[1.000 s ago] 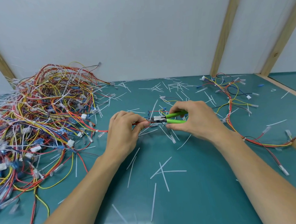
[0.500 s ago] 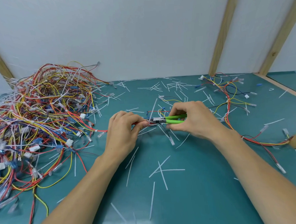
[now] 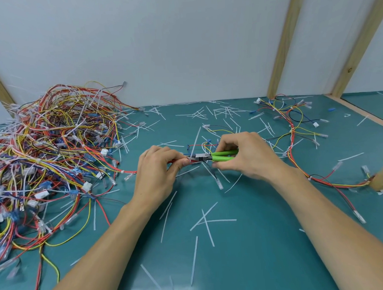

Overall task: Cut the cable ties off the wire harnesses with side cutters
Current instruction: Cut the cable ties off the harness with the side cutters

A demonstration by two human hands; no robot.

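Teal matting covers the table, and across the lower centre of the frame it is strewn with cut white cable ties. At mid-frame a wire harness is pinched between the thumb and curled fingers of the left hand, just left of centre. Green-handled side cutters are gripped by the right hand, fingers wrapped round both handles, with the metal head pointed left and set against the wires right beside the left thumb (whether a tie sits between the blades cannot be told). A black lead with a clear terminal hangs below the cutters. Farther back, a large tangled pile of harnesses fills the left side, and a looser harness is spread at the upper right. More cut ties are scattered along the far edge, below the white wall.
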